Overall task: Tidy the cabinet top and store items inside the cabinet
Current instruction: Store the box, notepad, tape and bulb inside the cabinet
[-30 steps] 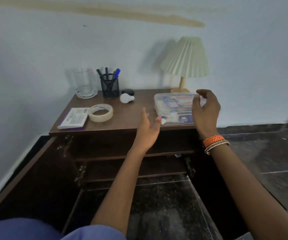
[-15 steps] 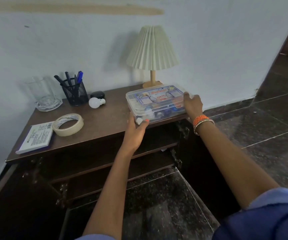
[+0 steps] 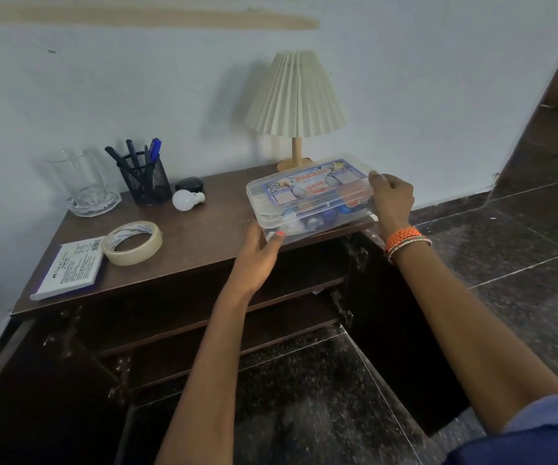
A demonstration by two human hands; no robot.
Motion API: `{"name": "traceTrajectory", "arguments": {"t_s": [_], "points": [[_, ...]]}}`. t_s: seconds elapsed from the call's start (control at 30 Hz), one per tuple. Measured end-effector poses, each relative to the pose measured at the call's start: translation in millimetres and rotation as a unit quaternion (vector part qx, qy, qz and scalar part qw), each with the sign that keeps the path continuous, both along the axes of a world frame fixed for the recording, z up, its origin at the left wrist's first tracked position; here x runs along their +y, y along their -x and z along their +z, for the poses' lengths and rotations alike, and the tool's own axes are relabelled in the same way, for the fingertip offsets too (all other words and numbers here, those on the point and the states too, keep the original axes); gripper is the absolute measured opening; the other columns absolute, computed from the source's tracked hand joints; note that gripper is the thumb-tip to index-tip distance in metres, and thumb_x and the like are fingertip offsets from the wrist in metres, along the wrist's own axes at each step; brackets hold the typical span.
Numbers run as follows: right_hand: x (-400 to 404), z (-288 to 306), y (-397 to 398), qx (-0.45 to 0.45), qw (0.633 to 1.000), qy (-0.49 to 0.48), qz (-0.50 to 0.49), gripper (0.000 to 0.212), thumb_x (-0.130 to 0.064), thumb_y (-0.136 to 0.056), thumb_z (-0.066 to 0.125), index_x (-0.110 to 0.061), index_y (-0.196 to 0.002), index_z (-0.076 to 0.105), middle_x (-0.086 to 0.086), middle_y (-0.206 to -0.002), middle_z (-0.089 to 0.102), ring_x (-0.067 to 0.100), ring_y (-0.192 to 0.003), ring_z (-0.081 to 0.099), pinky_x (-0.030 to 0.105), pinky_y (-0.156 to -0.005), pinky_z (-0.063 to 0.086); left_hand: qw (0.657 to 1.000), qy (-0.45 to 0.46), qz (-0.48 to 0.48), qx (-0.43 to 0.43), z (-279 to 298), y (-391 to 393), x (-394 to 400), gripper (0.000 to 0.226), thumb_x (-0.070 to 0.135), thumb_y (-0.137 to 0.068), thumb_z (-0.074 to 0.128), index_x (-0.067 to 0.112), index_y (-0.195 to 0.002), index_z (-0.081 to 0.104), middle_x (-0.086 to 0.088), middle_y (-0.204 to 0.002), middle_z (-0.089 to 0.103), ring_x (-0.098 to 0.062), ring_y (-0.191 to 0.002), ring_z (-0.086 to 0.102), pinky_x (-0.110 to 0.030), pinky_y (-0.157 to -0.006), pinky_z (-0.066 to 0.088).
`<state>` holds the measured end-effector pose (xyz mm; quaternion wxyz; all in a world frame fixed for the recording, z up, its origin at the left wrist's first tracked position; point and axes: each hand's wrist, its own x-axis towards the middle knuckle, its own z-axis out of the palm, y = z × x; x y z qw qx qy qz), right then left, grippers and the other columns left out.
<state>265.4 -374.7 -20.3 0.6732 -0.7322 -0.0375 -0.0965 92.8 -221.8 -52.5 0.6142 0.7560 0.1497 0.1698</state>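
First-aid box [image 3: 307, 196], clear plastic with a printed lid, sits at the right front corner of the cabinet top [image 3: 203, 229], centre-right of the frame, now grasped at both ends. Lower frame: the cabinet's doors stand open and two dark shelves [image 3: 183, 317] show below the top, nothing on them that you can make out. Your left hand [image 3: 257, 253] cups the box's near-left corner, thumb on its front wall; your right hand [image 3: 391, 199] curls over the far-right end. A second ago both hands hovered spread and short of the box; they have since closed on it, so the reach is done and the lift onto a shelf is, by judgement, next. Whether the box has left the wood cannot be told. Left of centre lie a tape roll [image 3: 133, 242] overlapping a white booklet [image 3: 69, 270]. Farther back: bulb [image 3: 186, 199], black case [image 3: 189, 185], pen holder [image 3: 145, 179], glass [image 3: 84, 182], lamp [image 3: 296, 105] against the wall.
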Motion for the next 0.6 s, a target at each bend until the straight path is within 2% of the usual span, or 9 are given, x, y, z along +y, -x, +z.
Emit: {"name": "traceTrajectory", "arguments": {"t_s": [0.1,0.2,0.3,0.37,0.43,0.5,0.6], "points": [[-7,9,15,0.022,0.995,-0.096,0.027,0.013,-0.022,-0.087,0.058,-0.019,-0.080,0.069,0.003,-0.082,0.070,0.021,-0.080,0.068,0.034,-0.072,0.057,0.983,0.169,0.067,-0.031,4,4,-4,0.033,0.027,-0.097,0.043,0.015,-0.128,0.039,0.005,-0.120,0.058,-0.004,-0.104,0.056,-0.044,-0.101,0.043],[-14,7,39,0.087,0.969,-0.223,0.054,0.008,-0.017,-0.079,0.064,-0.019,-0.084,0.071,0.008,-0.095,0.072,0.028,-0.090,0.070,0.047,-0.081,0.057,0.947,0.290,0.112,-0.085,1,11,-2,0.037,0.032,-0.092,0.046,0.016,-0.125,0.051,-0.007,-0.121,0.063,-0.018,-0.105,0.061,-0.036,-0.077,0.053],[-19,-11,72,0.127,0.932,-0.325,0.093,0.014,-0.016,-0.072,0.062,-0.009,-0.085,0.066,0.010,-0.097,0.071,0.030,-0.092,0.070,0.041,-0.080,0.057,0.935,0.295,0.162,-0.112,0,27,8,0.047,0.038,-0.075,0.051,0.009,-0.110,0.064,-0.010,-0.104,0.068,-0.023,-0.091,0.064,-0.028,-0.063,0.049],[-19,-30,91,0.128,0.925,-0.337,0.121,0.021,-0.023,-0.068,0.059,-0.010,-0.084,0.058,0.011,-0.096,0.066,0.031,-0.091,0.067,0.034,-0.073,0.053,0.939,0.282,0.160,-0.112,-5,39,20,0.042,0.036,-0.066,0.052,0.008,-0.095,0.065,-0.011,-0.095,0.067,-0.023,-0.082,0.063,-0.027,-0.064,0.051],[-18,-54,112,0.129,0.920,-0.348,0.124,0.031,-0.031,-0.062,0.059,-0.012,-0.087,0.054,0.012,-0.095,0.059,0.030,-0.088,0.062,0.031,-0.068,0.050,0.946,0.282,0.133,-0.083,-10,57,29,0.044,0.034,-0.062,0.053,0.006,-0.094,0.062,-0.014,-0.097,0.066,-0.026,-0.084,0.063,-0.032,-0.073,0.051],[-17,-80,128,0.142,0.924,-0.344,0.086,0.039,-0.037,-0.060,0.059,-0.013,-0.089,0.054,0.013,-0.095,0.058,0.029,-0.086,0.060,0.032,-0.066,0.049,0.945,0.308,0.090,-0.060,-20,71,35,0.032,0.028,-0.062,0.055,0.008,-0.087,0.061,-0.011,-0.090,0.064,-0.025,-0.080,0.063,-0.031,-0.070,0.052],[-17,-112,141,0.172,0.911,-0.371,0.052,0.038,-0.038,-0.063,0.059,-0.014,-0.092,0.050,0.012,-0.096,0.051,0.030,-0.087,0.057,0.037,-0.070,0.048,0.916,0.386,0.056,-0.094,-39,89,38,0.009,0.020,-0.069,0.062,0.015,-0.075,0.059,-0.004,-0.085,0.062,-0.020,-0.078,0.063,-0.028,-0.064,0.055]]}}
